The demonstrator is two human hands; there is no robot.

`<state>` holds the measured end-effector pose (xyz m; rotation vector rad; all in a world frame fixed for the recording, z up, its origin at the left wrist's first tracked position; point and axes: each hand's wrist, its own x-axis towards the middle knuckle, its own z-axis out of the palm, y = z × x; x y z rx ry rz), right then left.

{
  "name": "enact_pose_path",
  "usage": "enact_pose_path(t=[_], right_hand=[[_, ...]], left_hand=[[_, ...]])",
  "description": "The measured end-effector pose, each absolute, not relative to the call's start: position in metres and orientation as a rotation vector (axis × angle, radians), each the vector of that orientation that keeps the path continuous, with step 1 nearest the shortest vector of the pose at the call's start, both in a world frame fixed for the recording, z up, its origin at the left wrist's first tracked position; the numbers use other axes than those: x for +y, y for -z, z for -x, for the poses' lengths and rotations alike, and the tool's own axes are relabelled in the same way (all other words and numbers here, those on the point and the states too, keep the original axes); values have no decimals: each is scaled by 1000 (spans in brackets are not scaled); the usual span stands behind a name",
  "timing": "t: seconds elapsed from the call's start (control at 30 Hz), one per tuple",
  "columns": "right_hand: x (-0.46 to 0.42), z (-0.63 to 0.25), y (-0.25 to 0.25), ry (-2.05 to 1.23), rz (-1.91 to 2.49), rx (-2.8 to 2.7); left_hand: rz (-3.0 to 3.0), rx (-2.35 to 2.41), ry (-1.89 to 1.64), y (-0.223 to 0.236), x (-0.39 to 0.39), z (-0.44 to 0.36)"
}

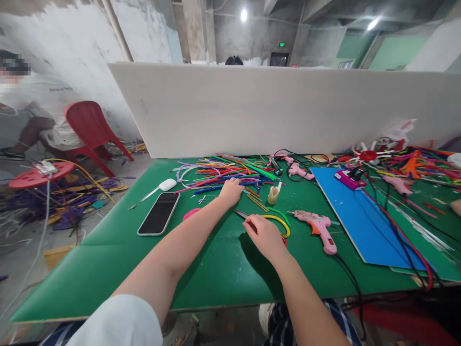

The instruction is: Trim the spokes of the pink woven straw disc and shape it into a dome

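Note:
My left hand (231, 191) reaches to the near edge of a loose pile of colourful pipe cleaners (216, 169), its fingers bent down and closed. Whatever they may pinch is hidden under them. Closer to me, my right hand (265, 234) is closed around a pair of scissors; the metal blades (242, 214) point left from it and a bit of red handle shows behind the palm. Just past this hand lie a bent yellow pipe cleaner (283, 222) and a green one (283, 215). Short golden sticks (257, 202) lie between both hands.
A pink glue gun (319, 227) lies right, its cable trailing off the green table (216, 274). Nearby are a blue board (360, 221), a purple power strip (350, 179) and a small beige container (273, 194). A phone (159, 214) lies left; a white panel (270, 110) stands behind.

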<state>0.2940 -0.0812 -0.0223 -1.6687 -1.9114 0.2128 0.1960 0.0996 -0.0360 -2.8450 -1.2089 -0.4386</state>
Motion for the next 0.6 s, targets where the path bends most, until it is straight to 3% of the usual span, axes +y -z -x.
enact_pose_path(t=[0.4, 0.6], right_hand=[[-81, -298, 23, -197, 1650, -1904], [-81, -298, 24, -247, 1643, -1902]], left_hand=[[2833, -1116, 513, 22, 95, -200], [2854, -1306, 725, 6, 66, -112]])
